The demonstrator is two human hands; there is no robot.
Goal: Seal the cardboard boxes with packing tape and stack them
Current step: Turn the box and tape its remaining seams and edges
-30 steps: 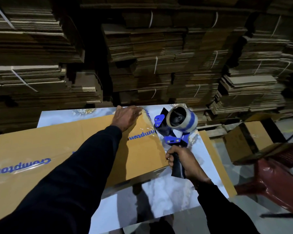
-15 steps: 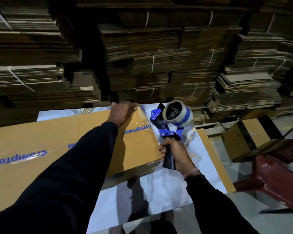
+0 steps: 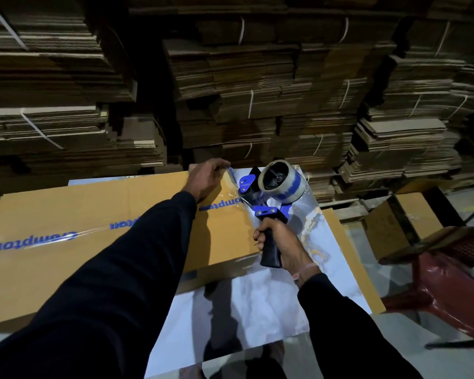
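- The cardboard box (image 3: 66, 242) is lying flat on the white marbled table (image 3: 244, 305), filling its left part; blue lettering reading "Crompton" is showing upside down along its top, repeated under a strip of clear tape (image 3: 47, 236) that is running lengthwise.
- The left hand (image 3: 205, 179) is resting on the box's far right corner, fingers spread fairly straight and pressing the tape end down over the edge.
- The right hand (image 3: 282, 244) is gripping the black handle of the blue tape dispenser (image 3: 266, 203), fingers curled tight round it; the dispenser is sitting just beside the box's right edge, its clear roll pointing far.
- Bundled flat cardboard stacks (image 3: 257, 86) are filling the far side.
- A red plastic chair (image 3: 449, 283) is standing at right, near another brown box (image 3: 394, 222).
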